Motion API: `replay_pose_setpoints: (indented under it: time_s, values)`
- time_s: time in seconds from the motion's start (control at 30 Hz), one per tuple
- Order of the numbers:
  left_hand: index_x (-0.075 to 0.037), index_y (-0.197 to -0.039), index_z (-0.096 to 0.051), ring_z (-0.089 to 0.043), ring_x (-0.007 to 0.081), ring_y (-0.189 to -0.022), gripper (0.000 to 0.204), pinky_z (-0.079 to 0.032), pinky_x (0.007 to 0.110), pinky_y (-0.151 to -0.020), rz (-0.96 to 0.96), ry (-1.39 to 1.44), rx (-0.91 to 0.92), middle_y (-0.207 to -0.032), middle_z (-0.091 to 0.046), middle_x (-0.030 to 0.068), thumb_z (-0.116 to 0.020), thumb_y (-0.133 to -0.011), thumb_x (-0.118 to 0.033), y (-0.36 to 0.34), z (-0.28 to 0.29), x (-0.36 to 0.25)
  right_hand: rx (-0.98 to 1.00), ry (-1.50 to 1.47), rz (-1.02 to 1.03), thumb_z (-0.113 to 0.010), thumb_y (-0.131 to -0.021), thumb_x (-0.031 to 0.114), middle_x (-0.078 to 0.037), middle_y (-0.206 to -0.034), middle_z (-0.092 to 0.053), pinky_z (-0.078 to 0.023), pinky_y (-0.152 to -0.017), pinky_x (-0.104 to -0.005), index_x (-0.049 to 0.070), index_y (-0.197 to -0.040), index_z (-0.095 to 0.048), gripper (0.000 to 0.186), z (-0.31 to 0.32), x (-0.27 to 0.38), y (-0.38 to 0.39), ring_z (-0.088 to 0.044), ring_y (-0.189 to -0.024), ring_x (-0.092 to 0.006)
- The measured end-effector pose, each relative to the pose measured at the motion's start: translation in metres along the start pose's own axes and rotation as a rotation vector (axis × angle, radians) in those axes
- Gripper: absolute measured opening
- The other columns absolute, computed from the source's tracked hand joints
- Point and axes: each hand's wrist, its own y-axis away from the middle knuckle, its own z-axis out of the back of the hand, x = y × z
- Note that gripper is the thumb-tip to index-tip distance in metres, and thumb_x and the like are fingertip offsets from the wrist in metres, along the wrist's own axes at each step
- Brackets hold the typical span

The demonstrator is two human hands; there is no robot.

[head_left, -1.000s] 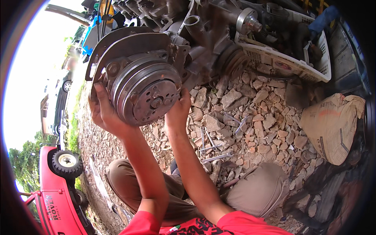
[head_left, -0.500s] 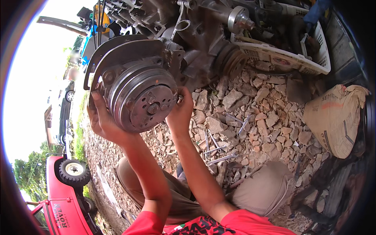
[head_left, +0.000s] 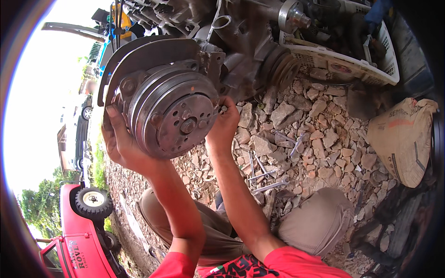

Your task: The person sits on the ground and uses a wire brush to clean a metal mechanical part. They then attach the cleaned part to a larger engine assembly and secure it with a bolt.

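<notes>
An air-conditioning compressor (head_left: 174,111) with a round grooved pulley sits against a curved metal bracket (head_left: 153,53) on the engine (head_left: 245,60). My left hand (head_left: 123,141) grips its left lower side, thumb up along the housing and the other fingers hidden behind it. At the compressor's right edge, my right hand (head_left: 225,123) is closed in a pinch on a small bolt (head_left: 223,109), close to the bracket's flange. The bolt's far end is hidden.
Several wrenches (head_left: 271,186) lie on the broken stones (head_left: 320,143) before my knees. A white plastic crate (head_left: 343,62) of parts stands at the far right, with a paper sack (head_left: 402,139) nearer. A rusty pulley (head_left: 280,67) sits low on the engine. A red vehicle (head_left: 79,227) stands left.
The view has shifted slightly, so the scene sits a little differently in it. Both hands keep their places on the compressor, and the right fingers have moved slightly around the bolt.
</notes>
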Motion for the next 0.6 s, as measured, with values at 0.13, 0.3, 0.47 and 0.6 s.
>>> replay_pose_setpoints:
  time_s: [0.13,0.3,0.47,0.6]
  values:
    - [0.007,-0.110,-0.065,-0.071,0.0184,-0.078,0.028,-0.059,0.028,-0.067,-0.025,0.001,0.042,-0.098,-0.071,0.0169,-0.062,-0.097,-0.018,-0.008,-0.011,-0.007,-0.016,0.002,0.007,-0.071,-0.084,0.001,-0.004,-0.080,-0.065,-0.046,-0.061,-0.0218,0.001,-0.089,-0.059,0.012,-0.004,0.001,-0.003,-0.058,-0.071,-0.0058]
    - [0.007,-0.107,-0.066,-0.070,0.0186,-0.078,0.026,-0.058,0.027,-0.067,0.019,-0.019,0.098,-0.096,-0.071,0.0166,-0.065,-0.096,-0.017,-0.023,-0.023,-0.021,-0.036,-0.012,-0.061,-0.073,-0.083,0.003,-0.001,-0.081,-0.062,-0.043,-0.060,-0.0202,0.002,-0.089,-0.059,0.015,-0.007,0.015,-0.001,-0.056,-0.071,-0.0045]
    - [0.007,-0.109,-0.065,-0.071,0.0193,-0.080,0.028,-0.059,0.028,-0.068,0.057,0.053,0.009,-0.099,-0.071,0.0170,-0.063,-0.096,-0.018,-0.011,-0.022,-0.010,-0.149,-0.025,0.041,-0.074,-0.084,0.004,0.001,-0.079,-0.057,-0.041,-0.061,-0.0190,0.001,-0.088,-0.059,0.016,-0.011,0.017,-0.007,-0.051,-0.070,-0.0037]
    - [0.007,-0.111,-0.064,-0.071,0.0196,-0.082,0.030,-0.061,0.029,-0.068,0.034,0.008,0.040,-0.101,-0.070,0.0174,-0.060,-0.098,-0.020,-0.004,-0.009,-0.001,-0.121,0.032,0.082,-0.079,-0.087,0.024,0.001,-0.067,-0.053,-0.038,-0.058,-0.0239,0.001,-0.080,-0.060,0.030,-0.004,0.019,-0.012,-0.044,-0.064,-0.0064]
